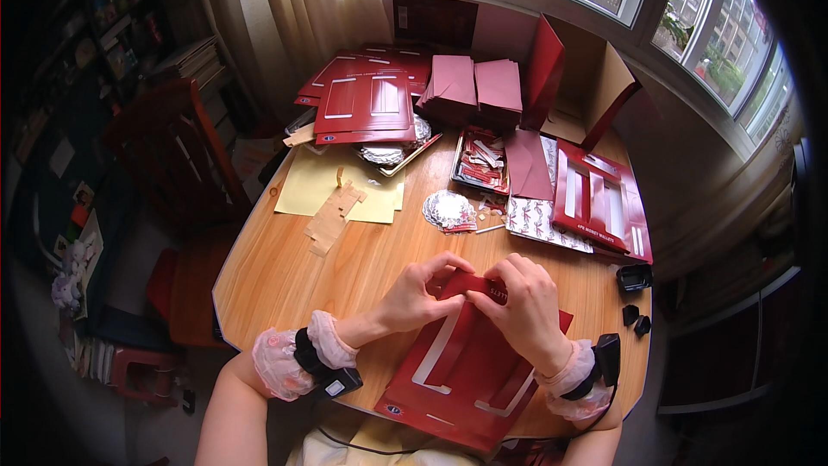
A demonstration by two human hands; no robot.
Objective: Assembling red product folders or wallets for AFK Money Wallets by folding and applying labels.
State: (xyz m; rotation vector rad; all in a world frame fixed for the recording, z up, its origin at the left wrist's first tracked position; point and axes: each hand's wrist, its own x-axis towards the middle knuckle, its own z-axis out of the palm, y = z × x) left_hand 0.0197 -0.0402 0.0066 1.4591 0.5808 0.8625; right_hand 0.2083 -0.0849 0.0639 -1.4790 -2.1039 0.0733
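Note:
A dark red cardboard sheet with white-edged cut-out windows lies at a slant on the near side of the wooden table in front of me. Its far end is raised and curled between my fingers. My left hand pinches the left part of that far edge, thumb against the card. Close beside it, my right hand grips the right part of the same edge, fingertips bent over it. The two thumbs nearly meet at the fold. The card's underside is hidden.
Red windowed sheets are piled at the far left, beside stacked pinkish-red cards. An open cardboard box and a windowed red piece stand right. Mid-table are a tray of strips, a silvery disc and yellow paper.

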